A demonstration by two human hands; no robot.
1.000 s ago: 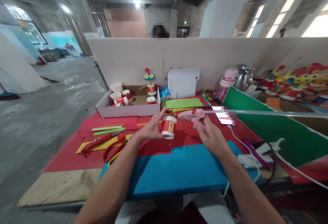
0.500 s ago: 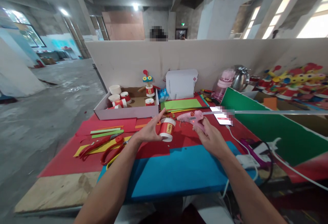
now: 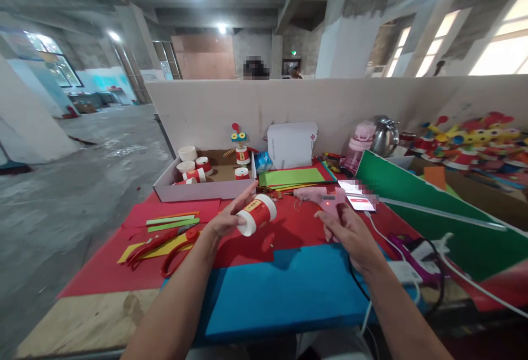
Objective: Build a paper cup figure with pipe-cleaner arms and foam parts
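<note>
My left hand point(image 3: 226, 218) is closed on a red and white paper cup point(image 3: 258, 215), tilted so that one white end faces up and right. In my right hand point(image 3: 344, 232) is a pink hot glue gun point(image 3: 324, 199), its nozzle pointing left past the cup and a long clear glue stick point(image 3: 437, 211) running out of its back. The nozzle is apart from the cup. A small striped coil point(image 3: 264, 190) lies on the red paper just behind the cup.
Red-handled scissors point(image 3: 177, 255), pliers point(image 3: 150, 245) and paper strips point(image 3: 171, 221) lie at left. Behind them stands a cardboard box point(image 3: 206, 190) of paper cups. Green paper point(image 3: 292, 176), a lit phone point(image 3: 358, 198) and a green panel point(image 3: 404, 206) are further back and right.
The cup has tipped over in my left hand and moved slightly left. My right hand has drawn the glue gun to the right, away from the cup. The view has tilted up slightly.
</note>
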